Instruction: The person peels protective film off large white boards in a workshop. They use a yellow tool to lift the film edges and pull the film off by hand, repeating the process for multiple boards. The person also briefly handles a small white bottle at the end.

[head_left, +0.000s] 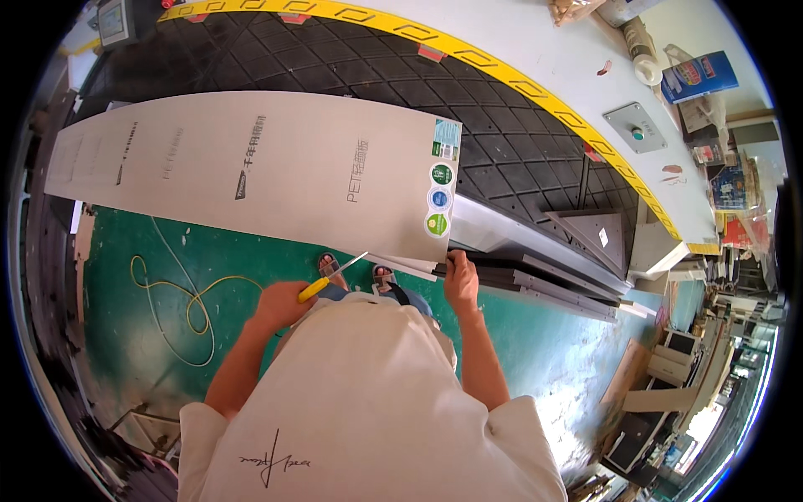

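Observation:
My left hand (284, 303) is closed around the yellow handle of a screwdriver-like tool (339, 269). Its long, thin metal shaft points up and to the right, ending just short of the near edge of a large beige panel (309, 167). At that panel's lower right corner, my right hand (460, 283) is closed on a thin dark strip (439, 269); the fingers partly hide where it is gripped. The panel lies flat, with printed lettering and a column of round stickers along its right end.
Several long grey and black profiles (535, 272) lie right of my right hand. Behind the panel is a dark quilted-looking surface (519, 125), bordered by a yellow edge (468, 57). A yellow hose (194, 305) lies looped on the green floor (125, 276) at left.

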Demonstrator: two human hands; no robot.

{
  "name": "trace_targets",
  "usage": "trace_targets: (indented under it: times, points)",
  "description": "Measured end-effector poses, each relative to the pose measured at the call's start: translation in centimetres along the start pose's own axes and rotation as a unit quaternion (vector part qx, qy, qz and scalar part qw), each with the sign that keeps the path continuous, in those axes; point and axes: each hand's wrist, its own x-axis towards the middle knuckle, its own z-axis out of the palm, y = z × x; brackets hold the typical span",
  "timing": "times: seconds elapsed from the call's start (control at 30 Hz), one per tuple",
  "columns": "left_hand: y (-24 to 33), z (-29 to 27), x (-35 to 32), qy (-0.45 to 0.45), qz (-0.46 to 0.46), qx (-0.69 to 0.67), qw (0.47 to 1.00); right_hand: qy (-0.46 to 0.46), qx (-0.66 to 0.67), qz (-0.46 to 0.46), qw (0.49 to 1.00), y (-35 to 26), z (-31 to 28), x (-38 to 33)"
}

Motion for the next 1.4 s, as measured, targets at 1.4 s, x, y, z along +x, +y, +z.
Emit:
trace_targets:
  times: [1.4]
  points:
    - [-47.0,-21.3,-28.2,0.492,-0.525,-0.328,0.611,0.107,-0.030,0.120,0.986,8.6,2.2,-1.1]
